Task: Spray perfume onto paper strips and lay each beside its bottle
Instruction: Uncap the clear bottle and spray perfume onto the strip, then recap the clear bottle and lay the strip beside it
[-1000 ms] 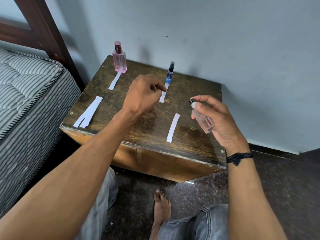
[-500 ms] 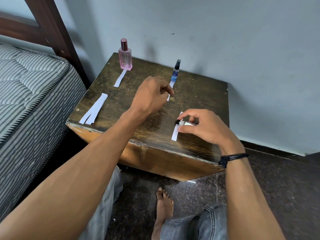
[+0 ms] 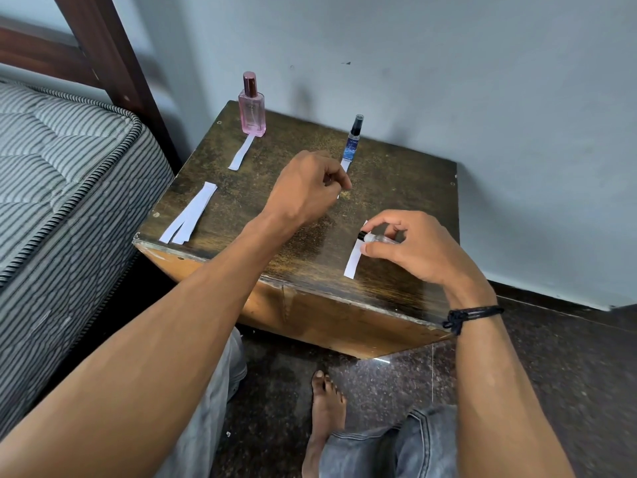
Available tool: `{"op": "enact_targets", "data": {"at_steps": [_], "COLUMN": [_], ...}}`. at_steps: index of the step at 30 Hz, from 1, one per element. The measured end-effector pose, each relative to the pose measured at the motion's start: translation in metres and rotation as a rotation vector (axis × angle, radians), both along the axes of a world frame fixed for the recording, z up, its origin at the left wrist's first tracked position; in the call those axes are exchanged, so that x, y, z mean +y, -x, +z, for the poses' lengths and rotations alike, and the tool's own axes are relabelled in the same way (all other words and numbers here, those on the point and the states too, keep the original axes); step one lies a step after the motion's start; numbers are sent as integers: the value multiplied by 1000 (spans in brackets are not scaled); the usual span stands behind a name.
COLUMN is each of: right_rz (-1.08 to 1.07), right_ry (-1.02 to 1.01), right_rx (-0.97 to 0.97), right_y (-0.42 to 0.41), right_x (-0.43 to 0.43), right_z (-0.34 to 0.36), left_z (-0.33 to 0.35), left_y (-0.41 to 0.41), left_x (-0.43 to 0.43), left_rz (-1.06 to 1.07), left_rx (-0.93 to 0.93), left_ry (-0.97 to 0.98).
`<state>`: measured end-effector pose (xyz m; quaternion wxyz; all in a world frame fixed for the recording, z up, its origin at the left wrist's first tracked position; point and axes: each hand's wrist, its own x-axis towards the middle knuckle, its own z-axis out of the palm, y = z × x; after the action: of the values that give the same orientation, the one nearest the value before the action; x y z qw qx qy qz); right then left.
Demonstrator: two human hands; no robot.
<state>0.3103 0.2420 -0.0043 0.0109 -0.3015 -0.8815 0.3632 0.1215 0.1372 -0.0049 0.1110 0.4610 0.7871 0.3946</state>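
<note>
Holding a small clear spray bottle sideways in the right grip, just over a paper strip near the table front edge. Left grip curled on nothing, above mid-table.

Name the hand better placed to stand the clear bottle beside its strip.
Right. The right hand grips the clear bottle, lying sideways over its strip; the left hand hovers apart, near the blue bottle.
</note>
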Motion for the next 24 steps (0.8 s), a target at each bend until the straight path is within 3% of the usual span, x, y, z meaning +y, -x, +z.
{"op": "enact_targets", "data": {"at_steps": [5, 13, 20, 24], "right_rz": [25, -129, -250, -323], "right_ry": [-25, 20, 79, 176], "right_rx": [-64, 138, 217, 298], "right_y": [1, -3, -4, -4], "right_x": [-2, 7, 11, 10], "right_z": [-2, -3, -5, -3], "left_z": [0, 6, 4, 4], "left_y": [-1, 3, 12, 13], "left_x": [0, -4, -13, -16], "left_rz": [14, -3, -76, -93], "left_rx": [-16, -113, 10, -12], "left_ry": [22, 66, 192, 197]}}
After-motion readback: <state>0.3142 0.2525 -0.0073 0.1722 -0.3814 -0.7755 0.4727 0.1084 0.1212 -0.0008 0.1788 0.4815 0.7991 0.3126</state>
